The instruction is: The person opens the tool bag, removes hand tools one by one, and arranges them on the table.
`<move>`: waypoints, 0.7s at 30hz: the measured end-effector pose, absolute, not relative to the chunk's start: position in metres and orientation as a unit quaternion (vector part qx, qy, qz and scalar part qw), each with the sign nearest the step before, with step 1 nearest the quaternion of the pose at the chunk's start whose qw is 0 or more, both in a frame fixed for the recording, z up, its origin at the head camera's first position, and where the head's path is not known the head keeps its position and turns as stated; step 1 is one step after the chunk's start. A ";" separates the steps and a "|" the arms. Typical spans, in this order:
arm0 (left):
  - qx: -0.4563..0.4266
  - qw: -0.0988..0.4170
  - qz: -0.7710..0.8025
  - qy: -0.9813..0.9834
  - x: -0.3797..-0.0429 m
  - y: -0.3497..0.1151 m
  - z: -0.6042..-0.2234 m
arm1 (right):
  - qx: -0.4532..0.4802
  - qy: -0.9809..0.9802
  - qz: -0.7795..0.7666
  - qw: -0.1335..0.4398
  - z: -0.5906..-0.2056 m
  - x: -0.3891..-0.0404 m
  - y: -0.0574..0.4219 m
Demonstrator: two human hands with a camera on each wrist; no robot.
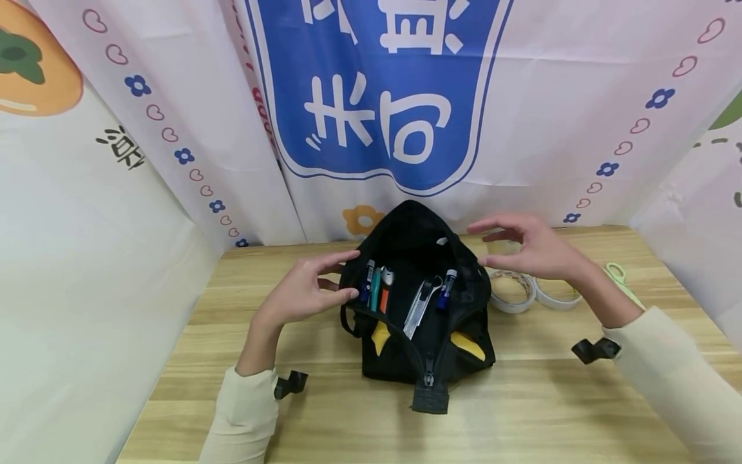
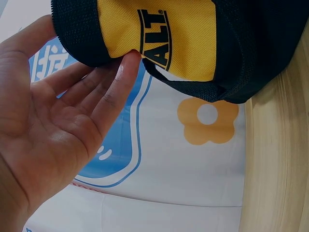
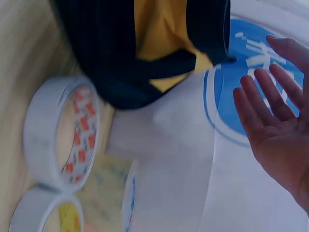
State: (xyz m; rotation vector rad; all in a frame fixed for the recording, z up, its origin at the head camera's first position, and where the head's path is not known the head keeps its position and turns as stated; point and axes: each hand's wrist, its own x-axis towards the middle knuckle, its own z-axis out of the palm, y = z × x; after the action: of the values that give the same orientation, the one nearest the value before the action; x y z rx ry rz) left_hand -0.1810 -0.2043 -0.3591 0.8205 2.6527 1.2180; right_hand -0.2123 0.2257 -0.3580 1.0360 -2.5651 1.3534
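Observation:
A black tool bag [image 1: 394, 361] with yellow patches stands on the table, its zipped mouth spread wide. Inside lie a box cutter [image 1: 422, 306], two dark blue tubes with pale caps, one of them a blue tube [image 1: 446, 290] on the right, a teal pen [image 1: 375, 290] and an orange-handled item [image 1: 385, 290]. My left hand [image 1: 298, 290] touches the bag's left side with its fingers extended, some of them along the yellow panel [image 2: 193, 38] in the left wrist view. Beside the right rim, my right hand [image 1: 539, 248] hovers with spread fingers and holds nothing.
Right of the bag sit rolls of tape, including a white roll [image 3: 38, 130] and a smaller roll [image 3: 29, 212] touching it. Green-handled scissors [image 1: 617, 274] lie behind my right forearm. A printed cloth [image 1: 522, 129] hangs at the table's back edge.

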 end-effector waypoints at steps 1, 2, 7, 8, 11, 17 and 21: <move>0.271 0.055 0.402 0.873 -0.181 -0.204 -0.359 | 0.344 -0.830 0.437 0.027 -0.357 -0.213 0.221; 0.271 0.055 0.402 0.873 -0.181 -0.204 -0.359 | 0.352 -0.829 0.433 0.024 -0.357 -0.214 0.217; 0.272 0.055 0.403 0.872 -0.181 -0.204 -0.359 | 0.389 -0.825 0.411 0.002 -0.352 -0.216 0.195; 0.272 0.055 0.403 0.872 -0.181 -0.204 -0.359 | 0.396 -0.823 0.407 -0.004 -0.352 -0.217 0.191; 0.272 0.056 0.402 0.872 -0.181 -0.203 -0.358 | 0.416 -0.816 0.401 -0.026 -0.351 -0.219 0.177; 0.272 0.059 0.402 0.872 -0.181 -0.203 -0.358 | 0.450 -0.799 0.392 -0.072 -0.355 -0.227 0.152; 0.274 0.058 0.405 0.871 -0.181 -0.203 -0.359 | 0.458 -0.800 0.375 -0.097 -0.357 -0.230 0.138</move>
State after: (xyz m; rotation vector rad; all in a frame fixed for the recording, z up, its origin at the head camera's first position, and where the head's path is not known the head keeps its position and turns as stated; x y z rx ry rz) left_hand -0.1807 -0.2033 -0.3585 0.8298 2.6388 1.2272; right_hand -0.2299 0.1384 -0.3571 1.5344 -2.6829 1.2572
